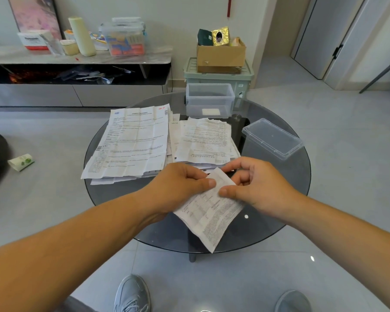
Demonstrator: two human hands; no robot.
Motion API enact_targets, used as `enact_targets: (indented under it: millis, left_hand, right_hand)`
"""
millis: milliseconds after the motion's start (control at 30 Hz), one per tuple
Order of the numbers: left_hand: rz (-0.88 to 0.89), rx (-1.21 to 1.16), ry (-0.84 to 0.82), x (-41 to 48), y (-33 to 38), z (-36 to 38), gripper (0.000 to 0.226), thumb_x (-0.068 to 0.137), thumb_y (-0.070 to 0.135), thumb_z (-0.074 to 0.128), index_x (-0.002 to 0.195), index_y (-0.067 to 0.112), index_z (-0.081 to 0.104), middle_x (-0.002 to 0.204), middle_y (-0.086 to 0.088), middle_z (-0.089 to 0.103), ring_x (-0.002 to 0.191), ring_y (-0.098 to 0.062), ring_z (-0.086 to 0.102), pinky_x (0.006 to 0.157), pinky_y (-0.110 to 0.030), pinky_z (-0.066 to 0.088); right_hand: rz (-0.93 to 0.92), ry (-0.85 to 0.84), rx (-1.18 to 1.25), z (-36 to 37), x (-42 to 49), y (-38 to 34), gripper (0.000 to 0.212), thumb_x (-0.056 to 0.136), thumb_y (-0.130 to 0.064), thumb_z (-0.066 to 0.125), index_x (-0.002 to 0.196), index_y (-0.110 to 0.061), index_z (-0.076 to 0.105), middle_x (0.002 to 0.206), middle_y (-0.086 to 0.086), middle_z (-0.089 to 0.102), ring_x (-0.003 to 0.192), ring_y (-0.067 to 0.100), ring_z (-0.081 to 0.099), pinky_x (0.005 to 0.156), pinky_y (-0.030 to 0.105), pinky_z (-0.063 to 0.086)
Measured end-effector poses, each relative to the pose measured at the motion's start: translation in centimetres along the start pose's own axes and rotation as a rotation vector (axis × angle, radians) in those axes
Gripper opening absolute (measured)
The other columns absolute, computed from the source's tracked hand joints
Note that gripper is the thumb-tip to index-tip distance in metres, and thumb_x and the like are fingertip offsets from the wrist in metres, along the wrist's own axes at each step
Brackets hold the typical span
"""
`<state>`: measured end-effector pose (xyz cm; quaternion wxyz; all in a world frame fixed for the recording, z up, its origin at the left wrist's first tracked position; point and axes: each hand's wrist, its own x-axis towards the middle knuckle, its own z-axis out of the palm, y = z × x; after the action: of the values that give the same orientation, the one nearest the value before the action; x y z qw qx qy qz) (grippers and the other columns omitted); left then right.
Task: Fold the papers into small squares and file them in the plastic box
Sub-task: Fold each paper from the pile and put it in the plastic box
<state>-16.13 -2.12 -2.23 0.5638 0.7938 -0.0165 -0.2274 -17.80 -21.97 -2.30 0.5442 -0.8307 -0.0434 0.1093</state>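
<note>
Round dark-glass bench (113, 194) on a grey tiled floor (324, 113), low cabinet (77, 94) behind. Plastic box (209, 86) stands open at the far edge of the bench; one small folded square (211, 112) already lies on its bottom. Lid (273, 138) rests to the right of the box, toward the person. Two loose stacks of unfolded papers: large sheets (133, 140) in front and left of the box, smaller sheets (206, 140) directly in front of it. Held paper (212, 215) is above the bench on the near side of the box, past the stacks, its long axis running from the box toward the person, lower corner hanging free. Left hand (180, 183): grip narrow, thumb and fingers pinching the upper left edge. Right hand (254, 183): grip narrow, thumb and forefinger pinching the upper end, where a flap is turned over. Judgement: fold is midway, a strip and not yet a square. Box lies straight ahead of both grips, beyond the stacks; neither hand clearly nearer.
</note>
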Motion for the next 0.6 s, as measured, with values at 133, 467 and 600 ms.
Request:
enact_targets:
  millis: [133, 467, 600]
  left_hand:
    - [0.015, -0.005, 0.026, 0.2, -0.1, 0.0, 0.009, 0.085, 0.024, 0.080, 0.083, 0.016, 0.078, 0.082, -0.004, 0.078, 0.077, -0.020, 0.075, 0.072, -0.034, 0.059]
    - [0.035, -0.008, 0.064, 0.8, -0.8, -0.2, 0.013, 0.084, 0.027, 0.080, 0.085, 0.014, 0.077, 0.081, -0.002, 0.077, 0.072, -0.017, 0.074, 0.062, -0.026, 0.058]
    - [0.150, 0.299, 0.133, 1.1, -1.3, -0.2, 0.012, 0.085, 0.036, 0.079, 0.084, 0.025, 0.074, 0.075, 0.001, 0.073, 0.067, -0.008, 0.068, 0.058, -0.019, 0.053]
  right_hand:
    - [-0.005, -0.004, 0.004, 0.2, 0.1, 0.2, 0.038, 0.079, -0.010, 0.082, 0.110, -0.021, 0.064, 0.079, 0.004, 0.076, 0.077, 0.021, 0.074, 0.075, 0.035, 0.062]
    - [0.184, 0.008, 0.112, 0.5, 0.1, 0.8, 0.026, 0.080, -0.017, 0.082, 0.100, -0.006, 0.068, 0.082, 0.006, 0.077, 0.075, 0.021, 0.074, 0.059, 0.031, 0.056]
    - [0.178, 0.027, 0.038, 0.6, 0.1, 1.0, 0.026, 0.078, -0.013, 0.084, 0.097, -0.007, 0.066, 0.066, 0.004, 0.072, 0.059, 0.016, 0.066, 0.053, 0.028, 0.054]
